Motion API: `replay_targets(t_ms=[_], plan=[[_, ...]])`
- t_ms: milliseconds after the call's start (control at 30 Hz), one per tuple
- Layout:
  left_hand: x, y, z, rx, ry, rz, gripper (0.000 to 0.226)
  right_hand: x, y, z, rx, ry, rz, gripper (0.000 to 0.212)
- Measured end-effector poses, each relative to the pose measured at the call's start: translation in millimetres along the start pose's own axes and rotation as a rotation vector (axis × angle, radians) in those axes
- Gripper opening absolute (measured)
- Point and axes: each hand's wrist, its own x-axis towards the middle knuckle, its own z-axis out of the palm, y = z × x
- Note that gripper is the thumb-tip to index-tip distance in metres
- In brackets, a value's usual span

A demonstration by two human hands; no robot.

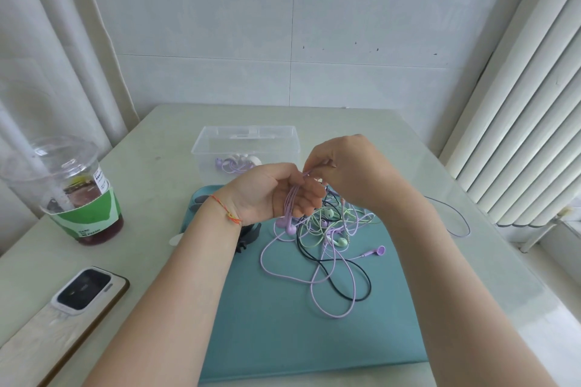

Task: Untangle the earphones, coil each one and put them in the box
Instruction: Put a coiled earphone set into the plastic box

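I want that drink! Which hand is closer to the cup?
Left. The left hand holds purple cords above the mat, on the cup's side. The right hand pinches the cord farther away, past the left hand.

Purple earphone cord (290, 198) between both hands' fingers (309, 190)

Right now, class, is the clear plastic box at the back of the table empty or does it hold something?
Not empty. Through the clear plastic box's open top and wall, coiled purple and white earphones show on its floor.
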Motion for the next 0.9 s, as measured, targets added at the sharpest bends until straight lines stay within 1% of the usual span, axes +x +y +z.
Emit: replay_targets(t_ms=[100,167,233,333,400,467,533,600,633,667,733,800,900], plan=[[0.6,-1.4,0.4,-0.009,-0.014,-0.026,0.031,0.3,-0.6,0.1,-0.031,-0.022,-0.013,0.016],[-0.1,-0.9,-1.2,-0.067,-0.053,-0.025,0.027,-0.6,1.4,-0.9,0.063,-0.003,-0.011,0.014],[-0.9,1.1,-2.6,-0.174,-0.097,-0.001,0.029,-0.7,6.8,-1.4,0.252,0.014,0.0,0.011],[-2.4,5.1,-2.4,-0.301,-0.152,0.097,0.037,0.0,14.7,-0.7,0.583,0.002,0.044,0.007],[-2.2,6.3,-2.0,-0.365,-0.231,0.172,0.04,0.5,17.6,1.4,0.777,-0.006,0.057,0.007],[-1.0,6.6,-1.7,-0.44,-0.329,0.221,0.038,0.7,17.6,4.7,0.9,0.011,0.071,0.011],[1.6,6.9,-2.2,-0.52,-0.389,0.262,0.034,2.6,16.7,10.3,0.894,0.03,0.09,0.017],[4.3,8.4,-1.1,-0.615,-0.408,0.303,0.034,4.7,14.8,17.6,0.809,0.012,0.126,0.023],[5.8,9.1,0.0,-0.67,-0.382,0.318,0.036,5.3,13.7,21.5,0.76,-0.014,0.145,0.025],[6.9,10.0,1.8,-0.719,-0.324,0.336,0.037,5.1,11.5,24.7,0.719,-0.048,0.159,0.027],[8.0,9.7,2.3,-0.787,-0.138,0.391,0.039,4.5,7.0,30.0,0.652,-0.121,0.167,0.027],[7.4,9.3,1.0,-0.801,0.012,0.443,0.041,3.2,2.7,32.9,0.605,-0.192,0.178,0.025],[5.4,10.6,-0.9,-0.765,0.143,0.529,0.037,1.8,0.4,34.3,0.55,-0.254,0.2,0.031]])
